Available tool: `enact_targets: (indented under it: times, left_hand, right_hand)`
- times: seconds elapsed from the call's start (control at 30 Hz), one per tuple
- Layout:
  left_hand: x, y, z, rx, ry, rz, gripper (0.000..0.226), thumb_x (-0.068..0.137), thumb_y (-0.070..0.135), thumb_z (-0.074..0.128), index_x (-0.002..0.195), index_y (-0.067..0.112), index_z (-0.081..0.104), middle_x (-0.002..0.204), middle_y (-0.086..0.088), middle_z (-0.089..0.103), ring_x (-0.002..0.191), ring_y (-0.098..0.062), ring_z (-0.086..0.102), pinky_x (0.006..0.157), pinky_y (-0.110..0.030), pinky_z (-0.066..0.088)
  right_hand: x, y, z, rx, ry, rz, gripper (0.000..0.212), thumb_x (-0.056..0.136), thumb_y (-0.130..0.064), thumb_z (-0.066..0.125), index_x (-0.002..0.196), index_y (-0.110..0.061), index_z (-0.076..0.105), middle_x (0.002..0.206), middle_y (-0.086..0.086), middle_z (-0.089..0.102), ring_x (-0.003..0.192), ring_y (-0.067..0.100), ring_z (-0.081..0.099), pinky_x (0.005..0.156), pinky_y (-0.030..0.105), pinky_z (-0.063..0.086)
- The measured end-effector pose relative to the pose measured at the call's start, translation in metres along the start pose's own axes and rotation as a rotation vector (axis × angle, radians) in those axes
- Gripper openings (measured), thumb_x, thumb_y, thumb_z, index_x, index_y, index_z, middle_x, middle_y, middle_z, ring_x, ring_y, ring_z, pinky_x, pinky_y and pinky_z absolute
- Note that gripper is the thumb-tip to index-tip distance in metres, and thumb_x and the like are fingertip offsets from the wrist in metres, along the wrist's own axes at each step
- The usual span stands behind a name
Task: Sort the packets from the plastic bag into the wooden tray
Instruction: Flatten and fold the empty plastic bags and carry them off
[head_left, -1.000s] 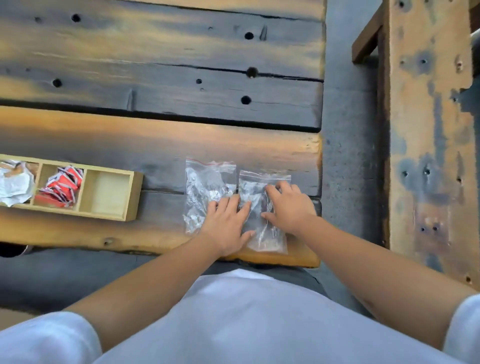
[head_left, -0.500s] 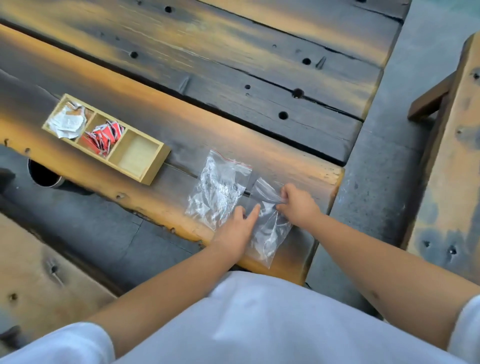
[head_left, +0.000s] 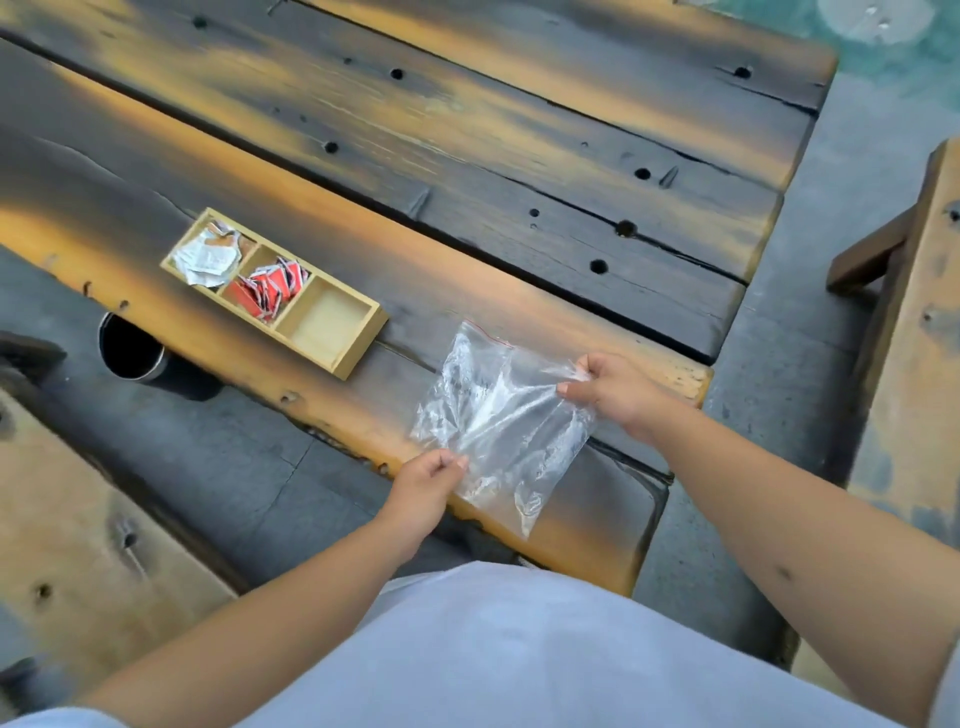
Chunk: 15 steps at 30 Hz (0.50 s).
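A clear plastic bag (head_left: 511, 441) is lifted off the near table plank. My left hand (head_left: 426, 480) pinches its lower left edge and my right hand (head_left: 608, 387) pinches its upper right corner. A second clear bag with a red zip strip (head_left: 467, 374) lies on the plank behind it, partly overlapped. The wooden tray (head_left: 358, 338) sits to the left with three compartments: white packets (head_left: 208, 254) in the far one, red packets (head_left: 267, 288) in the middle one, nothing in the near one.
The dark plank table (head_left: 467, 156) stretches away, with holes and gaps between planks. A black metal cup (head_left: 130, 348) stands below the table edge at left. A wooden bench (head_left: 914, 338) runs along the right, another bench (head_left: 78, 545) at lower left.
Both hands went from pressing flat on the bags to pinching one bag's edges and lifting it off the plank. The camera view has tilted and swung left.
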<state>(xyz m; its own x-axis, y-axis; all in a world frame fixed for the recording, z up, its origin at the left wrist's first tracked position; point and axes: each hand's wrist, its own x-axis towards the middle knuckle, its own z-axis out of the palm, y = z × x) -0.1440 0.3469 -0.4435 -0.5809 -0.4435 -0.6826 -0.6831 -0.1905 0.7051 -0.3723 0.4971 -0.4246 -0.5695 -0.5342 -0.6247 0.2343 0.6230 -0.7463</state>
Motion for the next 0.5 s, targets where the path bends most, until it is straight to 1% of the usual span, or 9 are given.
enact_targets:
  times: [0.07,0.13,0.2,0.27,0.33,0.4,0.47,0.5]
  left_hand:
    - [0.004,-0.004,-0.014,-0.086,0.041,-0.036,0.023,0.094,0.025,0.058,0.075,0.012,0.056,0.063,0.004,0.048,0.059,-0.013,0.039,0.055,-0.026,0.033]
    - [0.011,-0.007,-0.024,-0.137,0.091,-0.057,0.014,0.092,0.019,0.062,0.08,0.012,0.061,0.069,0.004,0.056,0.061,-0.012,0.045,0.057,-0.025,0.036]
    - [0.02,-0.009,-0.032,-0.127,0.141,-0.069,0.007,0.088,0.015,0.066,0.081,0.014,0.064,0.073,0.002,0.06,0.066,-0.013,0.052,0.061,-0.026,0.04]
    - [0.029,-0.009,-0.038,-0.079,0.178,-0.072,0.007,0.086,0.014,0.068,0.082,0.016,0.063,0.074,0.001,0.057,0.069,-0.015,0.052,0.063,-0.025,0.043]
    - [0.038,-0.004,-0.042,0.009,0.23,-0.073,0.007,0.086,0.015,0.068,0.089,0.016,0.062,0.079,0.001,0.056,0.072,-0.013,0.053,0.064,-0.022,0.044]
    - [0.049,0.002,-0.047,0.041,0.282,-0.081,0.014,0.086,0.015,0.068,0.097,0.018,0.06,0.087,0.003,0.06,0.077,-0.011,0.056,0.063,-0.018,0.043]
    - [0.059,0.005,-0.051,0.087,0.285,-0.083,0.019,0.086,0.016,0.069,0.102,0.021,0.059,0.092,0.003,0.062,0.082,-0.011,0.057,0.063,-0.015,0.041]
    - [0.064,0.005,-0.052,0.157,0.267,-0.068,0.021,0.086,0.018,0.07,0.104,0.021,0.059,0.093,0.003,0.062,0.083,-0.011,0.058,0.064,-0.016,0.042]
  right_hand:
    - [0.011,-0.012,0.014,0.055,0.008,0.003,0.031,0.084,-0.002,0.071,0.078,-0.019,0.046,0.075,0.001,0.051,0.062,0.014,0.048,0.055,0.025,0.039]
    - [0.022,-0.024,0.029,0.115,0.034,-0.008,0.029,0.084,0.005,0.068,0.086,-0.018,0.051,0.079,0.002,0.054,0.063,0.014,0.052,0.056,0.025,0.043]
    - [0.035,-0.034,0.041,0.159,0.067,-0.017,0.027,0.084,0.006,0.067,0.089,-0.018,0.054,0.079,0.001,0.055,0.065,0.014,0.054,0.057,0.025,0.045]
    - [0.05,-0.039,0.05,0.147,0.095,-0.034,0.023,0.085,0.002,0.068,0.086,-0.018,0.057,0.077,0.001,0.057,0.065,0.014,0.054,0.058,0.025,0.045]
    - [0.065,-0.042,0.057,0.056,0.148,-0.063,0.021,0.085,-0.002,0.068,0.083,-0.02,0.057,0.077,0.0,0.056,0.066,0.015,0.053,0.06,0.027,0.046]
    - [0.077,-0.043,0.063,-0.158,0.239,-0.102,0.018,0.085,-0.007,0.067,0.085,-0.02,0.055,0.078,-0.004,0.055,0.071,0.017,0.052,0.064,0.028,0.046]
    - [0.084,-0.041,0.067,-0.355,0.301,-0.114,0.017,0.086,-0.011,0.065,0.088,-0.019,0.05,0.079,-0.006,0.056,0.078,0.02,0.055,0.069,0.031,0.046]
    - [0.086,-0.04,0.069,-0.412,0.312,-0.105,0.018,0.086,-0.013,0.064,0.089,-0.02,0.048,0.081,-0.005,0.058,0.081,0.022,0.057,0.069,0.032,0.045]
